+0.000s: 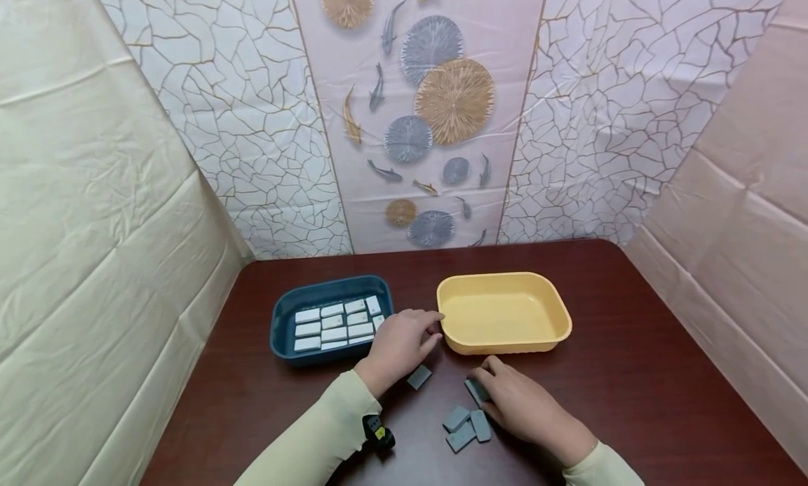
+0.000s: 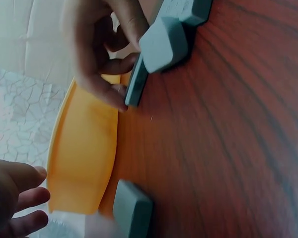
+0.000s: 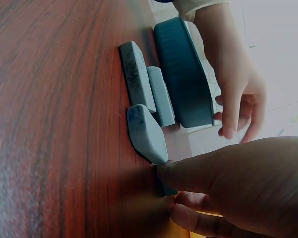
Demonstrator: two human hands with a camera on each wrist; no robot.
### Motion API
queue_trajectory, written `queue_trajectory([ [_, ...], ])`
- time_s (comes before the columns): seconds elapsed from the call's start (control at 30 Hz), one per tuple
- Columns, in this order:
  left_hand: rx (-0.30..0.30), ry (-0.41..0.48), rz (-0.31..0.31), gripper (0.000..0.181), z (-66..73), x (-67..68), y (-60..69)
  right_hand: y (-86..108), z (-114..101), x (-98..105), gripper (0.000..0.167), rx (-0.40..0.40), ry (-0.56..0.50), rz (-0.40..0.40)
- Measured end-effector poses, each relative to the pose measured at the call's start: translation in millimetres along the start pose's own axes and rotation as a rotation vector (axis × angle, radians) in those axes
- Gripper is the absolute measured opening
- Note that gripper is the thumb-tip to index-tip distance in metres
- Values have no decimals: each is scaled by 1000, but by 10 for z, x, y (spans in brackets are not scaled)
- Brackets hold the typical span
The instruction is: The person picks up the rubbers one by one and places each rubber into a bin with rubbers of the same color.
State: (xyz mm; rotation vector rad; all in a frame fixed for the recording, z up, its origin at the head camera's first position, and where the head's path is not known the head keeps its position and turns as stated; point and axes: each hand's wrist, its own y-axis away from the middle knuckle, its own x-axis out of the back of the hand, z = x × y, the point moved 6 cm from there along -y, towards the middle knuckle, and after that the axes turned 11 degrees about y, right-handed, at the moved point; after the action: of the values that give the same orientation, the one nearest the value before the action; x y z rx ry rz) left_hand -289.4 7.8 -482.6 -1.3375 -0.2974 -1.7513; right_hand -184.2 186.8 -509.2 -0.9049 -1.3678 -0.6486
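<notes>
The right hand (image 1: 520, 409) pinches a grey-green tile (image 1: 476, 391) at the table surface, just in front of the yellow tray (image 1: 505, 348); the left wrist view shows its thumb and fingers on the tile's (image 2: 135, 88) edges. Beside it lie several more tiles (image 1: 461, 437) in a loose group. The left hand (image 1: 400, 342) hovers between the two trays with nothing in its fingers, its fingertips by the yellow tray's left rim. Under its wrist side a single tile (image 1: 419, 377) lies on the table.
A dark blue tray (image 1: 303, 358) at the left holds several white-faced tiles (image 1: 308, 329) in rows. The yellow tray's visible floor shows nothing on it. Both trays stand on the dark red table (image 1: 631, 374), with patterned cloth behind and plain cloth at the sides.
</notes>
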Motion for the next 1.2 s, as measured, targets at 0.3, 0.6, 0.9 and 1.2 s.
queue_trajectory([
  [0.3,-24,-35,-71,41,111,-148,-64,5,13,14,42,-1,3,1],
  [0.6,-24,-29,-60,26,106,-170,-85,10,42,14,43,-19,-12,-12],
  [0.9,-44,-51,-61,26,86,-168,-67,24,49,73,44,-61,-8,45],
  [1.2,-21,-69,-99,29,78,-138,7,43,-3,163,43,-68,-27,54],
])
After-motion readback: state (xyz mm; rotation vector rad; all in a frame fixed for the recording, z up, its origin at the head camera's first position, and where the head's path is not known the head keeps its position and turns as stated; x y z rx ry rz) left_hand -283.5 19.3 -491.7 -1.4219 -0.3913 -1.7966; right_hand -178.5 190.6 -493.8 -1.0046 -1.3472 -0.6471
